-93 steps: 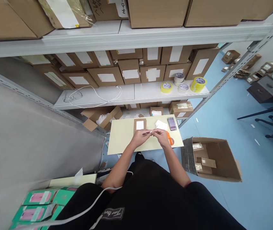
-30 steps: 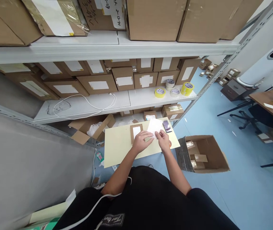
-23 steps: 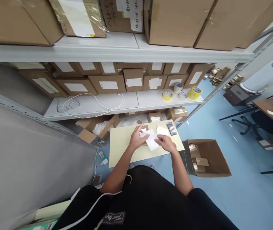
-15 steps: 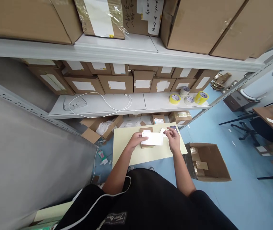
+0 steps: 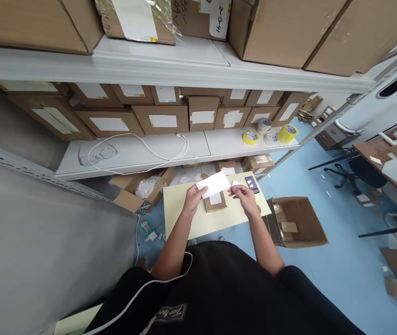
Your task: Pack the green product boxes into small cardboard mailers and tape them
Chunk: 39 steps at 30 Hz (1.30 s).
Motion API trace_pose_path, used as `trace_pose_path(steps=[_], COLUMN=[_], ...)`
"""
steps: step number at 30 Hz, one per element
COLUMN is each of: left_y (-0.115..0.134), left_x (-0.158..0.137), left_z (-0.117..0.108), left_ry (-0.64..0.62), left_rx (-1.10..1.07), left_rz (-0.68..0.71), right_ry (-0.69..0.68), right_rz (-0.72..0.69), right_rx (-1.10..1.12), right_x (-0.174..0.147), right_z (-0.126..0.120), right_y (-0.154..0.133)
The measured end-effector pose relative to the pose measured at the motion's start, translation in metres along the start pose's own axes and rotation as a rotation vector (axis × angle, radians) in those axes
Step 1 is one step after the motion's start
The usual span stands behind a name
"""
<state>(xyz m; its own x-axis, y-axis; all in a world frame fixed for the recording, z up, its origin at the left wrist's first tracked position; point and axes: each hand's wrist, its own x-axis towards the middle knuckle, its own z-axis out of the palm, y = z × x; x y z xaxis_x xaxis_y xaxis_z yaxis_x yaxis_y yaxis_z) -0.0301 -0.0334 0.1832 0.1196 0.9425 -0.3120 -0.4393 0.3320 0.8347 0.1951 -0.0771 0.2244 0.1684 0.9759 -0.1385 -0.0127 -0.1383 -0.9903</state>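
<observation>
A blank white slip of paper (image 5: 215,184) is pinched by its left end in my left hand (image 5: 193,199), thumb on top. It hangs tilted over a small cardboard box (image 5: 216,204) that bears a white label and lies on the pale yellow table (image 5: 181,209). My right hand (image 5: 245,198) is just off the slip's right end, its thumb and fingers closed together. What those fingers hold, if anything, is too small to make out. Behind them part of a white piece of paper (image 5: 235,183) shows, and a dark phone (image 5: 252,184) lies at the table's far right corner.
Ahead, a shelf (image 5: 198,146) holds labelled cartons, rolls of tape (image 5: 250,137), a white cable (image 5: 139,136) and glasses (image 5: 97,154). A large open carton (image 5: 301,221) stands on the floor right of the table, an open box (image 5: 142,188) to its left.
The slip has swung up from level, its right end higher, uncovering more of the small box and its label. My right hand has shifted slightly left and down, showing more of the phone.
</observation>
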Motion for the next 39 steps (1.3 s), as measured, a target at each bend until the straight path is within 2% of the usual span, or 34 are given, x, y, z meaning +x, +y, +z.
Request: trace_pose_path(steps=[8, 13, 26, 32, 39], left_y=[0.002, 0.0, -0.011, -0.019, -0.022], left_x=[-0.003, -0.005, -0.008, -0.004, -0.003], left_z=[0.012, 0.023, 0.057, 0.072, 0.086], left_ry=[-0.009, -0.013, -0.069, -0.083, -0.119], left_rx=[0.012, 0.048, 0.185, 0.251, 0.312], left_rz=[0.013, 0.028, 0.008, 0.016, 0.032], right_ry=[0.002, -0.043, -0.137, -0.17, -0.216], right_rz=[-0.031, -0.038, -0.037, 0.016, 0.022], right_rx=[-0.028, -0.038, 0.008, 0.023, 0.044], right_x=[0.004, 0.004, 0.003, 0.007, 0.011], right_z=[-0.011, -0.024, -0.074, -0.099, -0.119], right_y=[-0.002, -0.005, -0.002, 0.005, 0.012])
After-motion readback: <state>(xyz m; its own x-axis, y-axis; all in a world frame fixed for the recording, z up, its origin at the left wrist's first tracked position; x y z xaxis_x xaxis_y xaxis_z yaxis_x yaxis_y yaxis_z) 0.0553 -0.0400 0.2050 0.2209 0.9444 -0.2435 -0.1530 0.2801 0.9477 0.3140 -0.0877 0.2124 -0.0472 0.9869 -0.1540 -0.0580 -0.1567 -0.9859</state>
